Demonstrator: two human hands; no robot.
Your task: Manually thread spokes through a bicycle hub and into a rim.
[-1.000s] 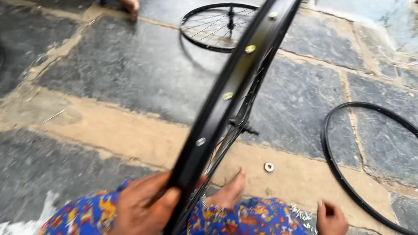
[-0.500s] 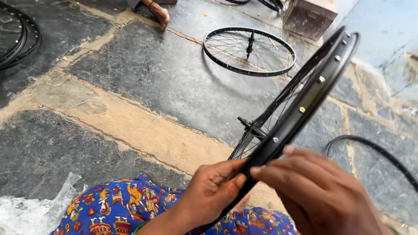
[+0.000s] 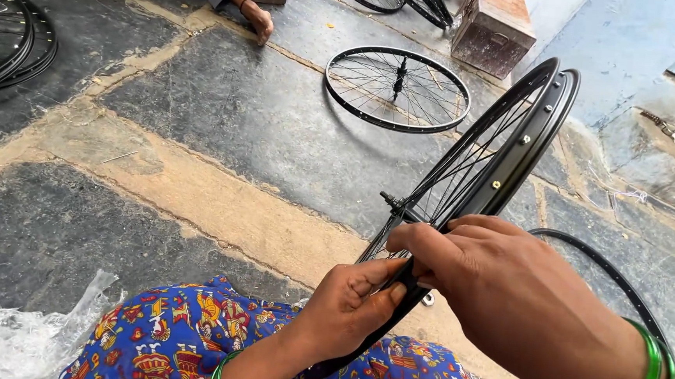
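A black spoked bicycle wheel [image 3: 503,157] stands tilted on edge in front of me, its hub axle [image 3: 396,203] pointing left. My left hand [image 3: 350,301] grips the near part of the rim from below. My right hand [image 3: 496,277], with green bangles on the wrist, pinches the same stretch of rim from above, fingertips meeting the left thumb. My knees in blue patterned cloth [image 3: 180,336] sit under the wheel.
A second spoked wheel [image 3: 397,88] lies flat on the stone floor ahead. A bare black rim [image 3: 617,281] lies at the right, more rims [image 3: 7,37] at the far left. Another person's hand [image 3: 258,19] rests on the floor beyond. A metal box [image 3: 494,27] and crumpled plastic [image 3: 16,334] are nearby.
The wheel has tilted from near upright to leaning right. My right hand came up from the floor onto the rim beside my left hand.
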